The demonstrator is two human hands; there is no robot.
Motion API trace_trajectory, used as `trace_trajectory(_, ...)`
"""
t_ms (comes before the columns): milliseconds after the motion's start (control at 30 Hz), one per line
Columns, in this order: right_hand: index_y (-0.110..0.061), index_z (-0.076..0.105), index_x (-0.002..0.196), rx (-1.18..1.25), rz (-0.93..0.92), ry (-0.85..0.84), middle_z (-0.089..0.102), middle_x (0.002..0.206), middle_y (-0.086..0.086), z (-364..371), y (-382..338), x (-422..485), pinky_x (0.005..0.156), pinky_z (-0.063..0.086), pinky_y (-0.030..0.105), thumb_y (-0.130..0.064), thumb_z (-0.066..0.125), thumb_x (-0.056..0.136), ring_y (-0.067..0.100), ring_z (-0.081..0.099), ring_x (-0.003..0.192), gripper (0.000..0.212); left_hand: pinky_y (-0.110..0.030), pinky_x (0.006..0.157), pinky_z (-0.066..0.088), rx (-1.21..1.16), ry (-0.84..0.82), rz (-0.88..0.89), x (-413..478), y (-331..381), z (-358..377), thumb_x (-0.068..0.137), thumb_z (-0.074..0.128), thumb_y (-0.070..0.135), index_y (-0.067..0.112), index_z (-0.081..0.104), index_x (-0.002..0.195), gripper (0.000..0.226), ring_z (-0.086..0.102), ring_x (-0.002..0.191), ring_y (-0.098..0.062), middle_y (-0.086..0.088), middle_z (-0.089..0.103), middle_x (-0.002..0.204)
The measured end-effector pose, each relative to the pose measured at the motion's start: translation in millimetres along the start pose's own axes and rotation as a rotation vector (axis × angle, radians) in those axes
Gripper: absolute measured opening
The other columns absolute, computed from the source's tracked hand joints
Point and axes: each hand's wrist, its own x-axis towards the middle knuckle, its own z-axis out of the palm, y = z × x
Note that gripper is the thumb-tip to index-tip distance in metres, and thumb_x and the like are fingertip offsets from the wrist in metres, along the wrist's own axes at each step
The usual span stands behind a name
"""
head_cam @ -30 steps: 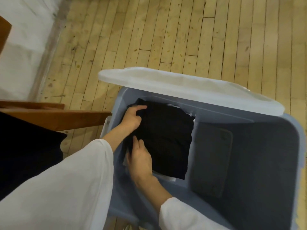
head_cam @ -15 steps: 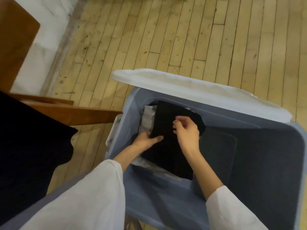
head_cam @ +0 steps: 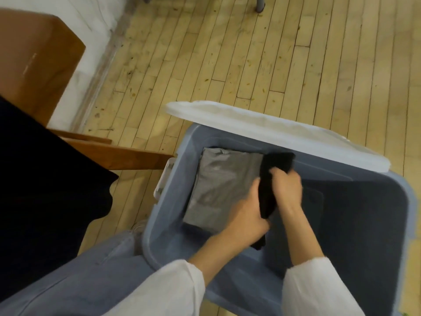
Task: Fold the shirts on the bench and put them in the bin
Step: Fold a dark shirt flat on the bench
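An open blue bin (head_cam: 159,208) stands on the floor below me. Inside it, a folded grey shirt (head_cam: 218,185) lies flat against the left wall. Both my hands are down in the bin, gripping a folded black shirt (head_cam: 271,176) that stands on edge just right of the grey one. My left hand (head_cam: 246,215) holds its near side; my right hand (head_cam: 287,185) clasps its top right. Another black garment (head_cam: 45,190) lies on the wooden bench (head_cam: 123,156) at the left.
The bin's white lid (head_cam: 273,131) rests across its far rim. A white latch (head_cam: 164,179) sits on the bin's left end. Wooden floor (head_cam: 227,65) stretches beyond, with a white wall (head_cam: 95,23) at the far left. My jeans-clad leg (head_cam: 86,277) touches the bin's near corner.
The black shirt was lifted off the grey shirt and shifted right, now on edge between both hands. My view moved right and back, showing more bench.
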Motion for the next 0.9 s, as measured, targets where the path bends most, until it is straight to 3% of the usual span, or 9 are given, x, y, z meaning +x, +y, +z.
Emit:
trace_trajectory(100,-0.020,0.058,0.111,0.424,0.053,0.124,0.065,0.106,0.006,-34.6,9.5,-32.1,0.084,0.052,0.041,-0.022,0.055,0.091,0.022,0.062,0.095,0.020,-0.029,0.102,0.043,-0.179,-0.125,-0.051,-17.1,19.1,18.7,0.079,0.068,0.006,0.031,0.013,0.150,0.093,0.043,0.126,-0.008,0.002,0.045,0.140)
trace_trajectory(200,-0.030,0.059,0.102,0.533,-0.074,0.149,0.066,0.099,-0.002,-46.3,0.6,-55.5,0.083,0.052,0.038,-0.020,0.056,0.091,0.017,0.063,0.096,0.015,-0.018,0.098,0.042,-0.334,-0.168,-0.021,-30.1,27.2,11.5,0.080,0.070,0.005,0.032,0.028,0.145,0.083,0.042,0.119,0.003,0.010,0.048,0.134)
trace_trajectory(300,-0.024,0.060,0.099,0.371,-0.198,0.125,0.065,0.096,-0.002,-33.6,-14.0,-60.4,0.086,0.050,0.039,-0.020,0.058,0.087,0.019,0.063,0.096,0.012,-0.010,0.086,0.045,-0.438,-0.076,-0.036,-30.1,15.3,-13.6,0.074,0.071,-0.008,0.035,0.048,0.121,0.068,0.056,0.104,0.002,0.014,0.060,0.111)
trace_trajectory(367,-0.015,0.059,0.105,0.191,-0.242,0.078,0.065,0.099,0.003,-8.3,-20.7,-56.4,0.087,0.046,0.035,-0.020,0.057,0.087,0.025,0.061,0.098,0.019,-0.006,0.077,0.046,-0.457,-0.015,-0.120,-27.3,2.1,-35.5,0.073,0.070,-0.010,0.024,0.055,0.115,0.056,0.059,0.096,-0.002,0.007,0.064,0.106)
trace_trajectory(500,-0.010,0.053,0.116,0.007,-0.273,-0.028,0.064,0.111,0.011,59.0,-20.8,-38.4,0.082,0.045,0.032,-0.023,0.054,0.089,0.031,0.060,0.102,0.030,-0.022,0.072,0.053,-0.551,0.152,-0.412,-12.7,-46.1,-70.2,0.078,0.073,0.004,0.010,0.066,0.110,0.034,0.067,0.092,-0.021,-0.008,0.071,0.100)
trace_trajectory(633,-0.007,0.042,0.130,-0.210,-0.358,-0.107,0.063,0.112,0.012,112.8,-9.7,-15.2,0.073,0.044,0.031,-0.028,0.053,0.094,0.031,0.062,0.101,0.043,-0.033,0.077,0.052,-0.597,0.197,-0.633,-8.0,-88.0,-76.4,0.089,0.065,0.018,0.016,0.062,0.107,0.019,0.061,0.082,-0.013,-0.003,0.066,0.092)
trace_trajectory(700,-0.006,0.038,0.134,-0.385,-0.429,-0.158,0.062,0.116,0.015,134.2,0.1,-7.5,0.078,0.047,0.036,-0.031,0.052,0.095,0.033,0.061,0.104,0.049,-0.035,0.074,0.052,-0.766,0.251,-0.752,-9.8,-102.2,-72.9,0.094,0.058,0.017,0.009,0.051,0.127,0.034,0.058,0.090,-0.017,-0.001,0.061,0.100)
trace_trajectory(800,-0.009,0.037,0.137,-0.476,-0.489,-0.357,0.054,0.130,0.014,156.6,14.8,-3.9,0.092,0.047,0.042,-0.030,0.052,0.096,0.032,0.056,0.115,0.049,-0.042,0.081,0.050,-1.016,0.321,-0.869,-10.5,-121.9,-65.6,0.097,0.053,0.019,0.014,0.029,0.147,0.056,0.051,0.116,-0.033,-0.010,0.048,0.138)
trace_trajectory(900,-0.010,0.045,0.135,-0.453,-0.586,-0.358,0.055,0.130,0.012,151.9,24.0,-0.2,0.094,0.046,0.044,-0.019,0.050,0.095,0.030,0.056,0.114,0.041,-0.042,0.080,0.051,-1.038,0.338,-0.875,-5.4,-134.8,-61.5,0.096,0.053,0.017,0.016,0.027,0.148,0.058,0.053,0.104,-0.030,-0.011,0.047,0.139)
